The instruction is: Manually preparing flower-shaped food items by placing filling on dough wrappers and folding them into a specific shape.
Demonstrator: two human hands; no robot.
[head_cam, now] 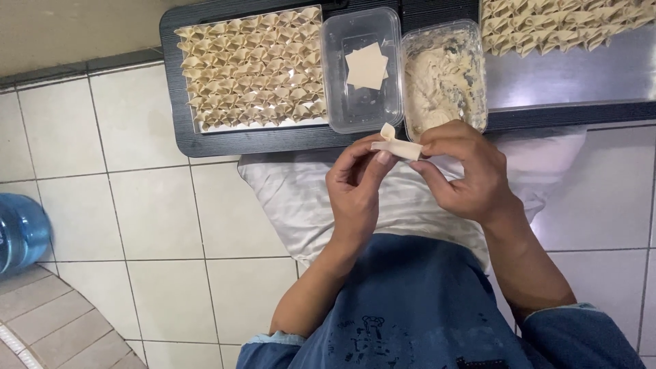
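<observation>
Just below the middle of the worktop [567,75] edge, both hands are working one folded dumpling wrapper [398,145] over a white cloth [294,198] lying across the lap. At the wrapper's seven o'clock, the left hand [355,191] is closing its grip on the dough, thumb and forefinger pinching the left end. At its four o'clock, the right hand [468,171] is pinching the other end, fingers curling over the top. A small corner of dough is poking up between the two grips. At twelve o'clock from the wrapper, a clear plastic tub [361,68] is holding a few flat square wrappers [367,66], and just beside it at one o'clock a second tub of pale filling [444,75] is sitting, its rim almost touching the right fingers. At ten o'clock a black tray [205,140] is carrying close rows of folded dumplings [253,68]; at two o'clock more folded dumplings [560,24] are lying on the steel surface. Far off at eight o'clock a blue water bottle [20,232] is resting on the tiled floor [150,212].
</observation>
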